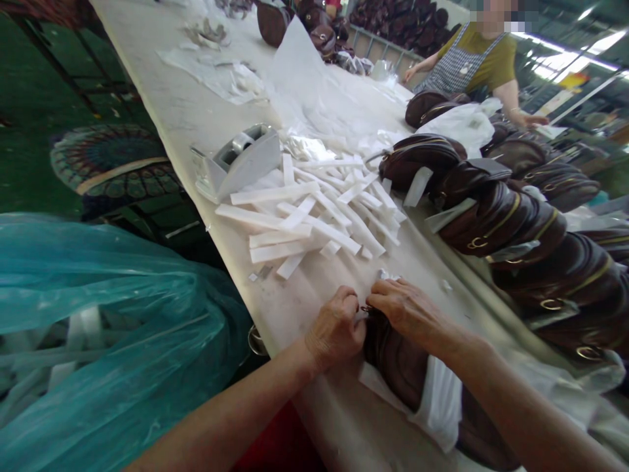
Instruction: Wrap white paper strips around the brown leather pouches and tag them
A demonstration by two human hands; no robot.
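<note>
A dark brown leather bag (400, 367) lies on the table under my hands, with white wrapping (439, 400) around its middle. My left hand (339, 324) is closed at the near end of the bag, its fingers pinching beside a small metal fitting; what exactly sits in them is hidden. My right hand (405, 311) grips the top end of the bag, fingertips at the same fitting. Just beyond my hands is a loose pile of white foam-like strips (319, 216).
A grey tape dispenser (240, 160) stands behind the strips. Brown bags (506, 223) are stacked along the right. A teal plastic sack (122, 314) with white strips inside is at left, near a patterned round stool (113, 157). A person in a checked apron (449, 59) stands across the table.
</note>
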